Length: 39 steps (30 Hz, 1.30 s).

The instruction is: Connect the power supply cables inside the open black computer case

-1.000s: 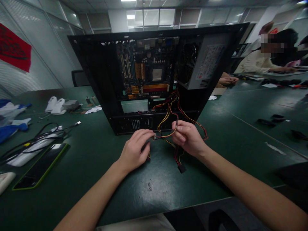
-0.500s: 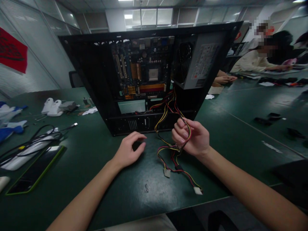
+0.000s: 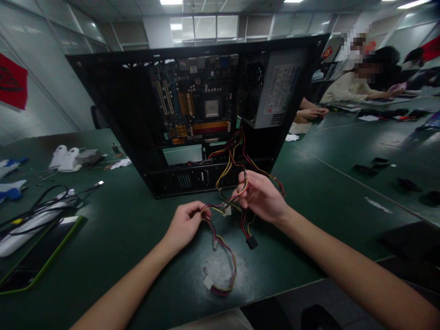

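An open black computer case stands on the table, its inside facing me. Inside are the motherboard and a grey power supply with a fan. From the power supply hangs a bundle of red, yellow and black power cables. My right hand is closed on one of these cables in front of the case. Lower to the left, my left hand pinches the same cable's loose stretch. Its white connector rests on the table near me. A black connector hangs below my right hand.
On the left of the green table lie a phone with a green edge, a white power strip with black cords, and white gloves. Small black parts lie at right. Other people sit beyond.
My left hand has gone from empty to pinching the power cable. The loose connectors have shifted left, and a black connector now hangs apart. The view has turned slightly right.
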{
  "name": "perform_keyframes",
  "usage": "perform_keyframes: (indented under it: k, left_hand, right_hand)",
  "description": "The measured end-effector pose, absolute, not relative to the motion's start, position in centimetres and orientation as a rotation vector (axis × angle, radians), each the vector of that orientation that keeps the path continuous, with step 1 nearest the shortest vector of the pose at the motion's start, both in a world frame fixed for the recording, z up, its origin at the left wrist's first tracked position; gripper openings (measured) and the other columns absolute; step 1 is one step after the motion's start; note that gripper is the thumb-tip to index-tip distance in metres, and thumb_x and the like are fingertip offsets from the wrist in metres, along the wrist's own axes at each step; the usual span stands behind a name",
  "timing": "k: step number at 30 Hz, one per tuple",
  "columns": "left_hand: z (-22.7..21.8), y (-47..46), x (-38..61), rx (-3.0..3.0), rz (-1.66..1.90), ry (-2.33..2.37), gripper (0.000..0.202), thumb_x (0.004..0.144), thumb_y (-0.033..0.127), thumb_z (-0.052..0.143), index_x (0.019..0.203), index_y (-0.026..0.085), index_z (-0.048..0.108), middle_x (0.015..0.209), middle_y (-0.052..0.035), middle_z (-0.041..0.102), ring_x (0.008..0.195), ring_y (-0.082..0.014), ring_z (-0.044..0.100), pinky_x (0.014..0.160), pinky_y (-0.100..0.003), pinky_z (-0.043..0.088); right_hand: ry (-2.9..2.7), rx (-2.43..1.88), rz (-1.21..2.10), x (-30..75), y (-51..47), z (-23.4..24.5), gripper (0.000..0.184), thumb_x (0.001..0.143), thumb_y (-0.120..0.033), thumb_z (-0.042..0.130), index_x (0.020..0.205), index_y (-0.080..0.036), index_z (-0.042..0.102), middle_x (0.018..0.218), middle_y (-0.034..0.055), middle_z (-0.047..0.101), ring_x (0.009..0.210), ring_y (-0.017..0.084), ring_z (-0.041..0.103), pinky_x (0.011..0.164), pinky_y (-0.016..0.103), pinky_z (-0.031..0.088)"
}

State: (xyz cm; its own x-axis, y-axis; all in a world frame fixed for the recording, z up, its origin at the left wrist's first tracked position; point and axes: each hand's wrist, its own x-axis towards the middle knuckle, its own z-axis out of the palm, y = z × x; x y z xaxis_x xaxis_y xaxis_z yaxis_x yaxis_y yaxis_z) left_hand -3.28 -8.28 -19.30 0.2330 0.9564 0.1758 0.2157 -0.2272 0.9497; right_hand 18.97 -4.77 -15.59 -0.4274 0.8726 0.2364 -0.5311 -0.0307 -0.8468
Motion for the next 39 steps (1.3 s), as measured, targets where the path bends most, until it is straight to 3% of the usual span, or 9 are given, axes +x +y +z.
perform_keyframes:
  k: [6,11,16,21,25,32,39]
  left_hand:
    - [-19.8,-7.2,-4.3,1.273,1.4,1.116,0.013,0.066,0.01,0.051,0.055,0.017,0.053,0.056,0.002,0.055,0.057,-0.0106,0.052,0.058,-0.021,0.04]
    - [-20.2,-6.9,-4.5,1.156,1.509,1.125,0.013,0.067,0.01,0.051,0.056,0.017,0.051,0.054,0.0036,0.051,0.054,-0.0095,0.047,0.055,-0.021,0.036]
    - [-20.2,-7.1,-4.4,1.296,1.447,1.215,0.012,0.063,0.007,0.053,0.056,0.017,0.052,0.057,0.0024,0.053,0.057,-0.0105,0.048,0.057,-0.021,0.038]
    - [-20.0,-7.7,-3.9,1.377,1.36,1.221,0.01,0.065,0.01,0.051,0.059,0.017,0.054,0.059,0.0016,0.053,0.059,-0.0115,0.049,0.058,-0.023,0.04]
    - [-20.3,-7.8,-3.6,1.366,1.32,1.206,0.009,0.069,0.013,0.05,0.062,0.017,0.055,0.057,0.0022,0.05,0.055,-0.0101,0.045,0.054,-0.021,0.037]
    - [-19.5,-8.4,-3.8,1.386,1.262,1.187,0.028,0.085,0.041,0.058,0.073,0.017,0.058,0.055,0.0052,0.039,0.048,-0.008,0.033,0.045,-0.02,0.025]
    - [-19.0,-8.3,-3.6,1.551,1.239,1.341,0.036,0.088,0.046,0.056,0.068,0.016,0.062,0.053,0.0039,0.04,0.047,-0.009,0.035,0.044,-0.022,0.027]
  right_hand:
    - [-1.299,-0.453,1.727,18.1,-4.8,-16.9,0.029,0.084,-0.046,0.071,0.085,-0.017,0.063,0.068,0.0002,0.064,0.057,0.011,0.06,0.047,0.02,0.046]
    - [-1.528,-0.511,1.637,17.7,-4.8,-17.7,0.029,0.087,-0.045,0.068,0.101,-0.019,0.066,0.099,0.0059,0.066,0.085,0.015,0.065,0.058,0.022,0.051]
    - [-1.794,-0.534,1.541,17.4,-5.0,-18.3,0.038,0.082,-0.033,0.075,0.116,-0.021,0.063,0.116,0.0065,0.065,0.102,0.018,0.062,0.083,0.031,0.052]
    - [-1.85,-0.607,1.541,17.0,-4.8,-19.1,0.036,0.081,-0.03,0.074,0.113,-0.019,0.064,0.107,0.0037,0.066,0.095,0.016,0.063,0.086,0.031,0.05]
    - [-1.844,-0.688,1.421,17.0,-4.5,-19.1,0.025,0.082,-0.034,0.072,0.1,-0.017,0.068,0.092,0.0014,0.064,0.077,0.012,0.06,0.07,0.026,0.049]
    - [-1.659,-0.687,1.493,17.7,-3.6,-18.5,0.041,0.086,-0.056,0.065,0.092,-0.016,0.066,0.068,-0.0023,0.057,0.051,0.007,0.048,0.048,0.022,0.041]
    - [-1.377,-0.53,1.758,17.6,-3.5,-18.6,0.048,0.087,-0.062,0.06,0.092,-0.014,0.068,0.072,0.0024,0.063,0.053,0.008,0.049,0.058,0.027,0.05]
